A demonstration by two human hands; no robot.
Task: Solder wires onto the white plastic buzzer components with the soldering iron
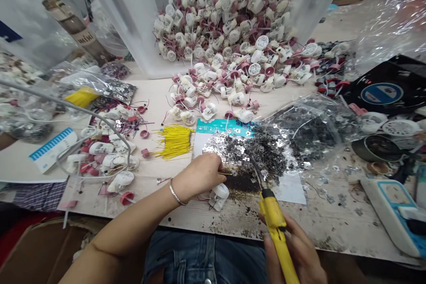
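My right hand (296, 248) is wrapped around a yellow soldering iron (274, 222), its metal tip reaching up and left to the small metal parts. Fingers pinched, my left hand (203, 173) is at the near left edge of those parts. A short bit of thin yellow wire (226, 174) sticks out from its fingertips. Just below lies a white plastic motor unit (219, 196). Shiny and dark small metal pieces (259, 151) are heaped on a white sheet (292, 188). A bundle of yellow wires (175, 142) lies left of them.
A tilted translucent bin (136, 22) spills many white and pink motor units (229, 17) onto the table. More units (106, 148) lie left beside a grey cable (109, 126). At right are a clear bag (313, 124), a round tin (376, 147) and a white-blue power strip (394, 213).
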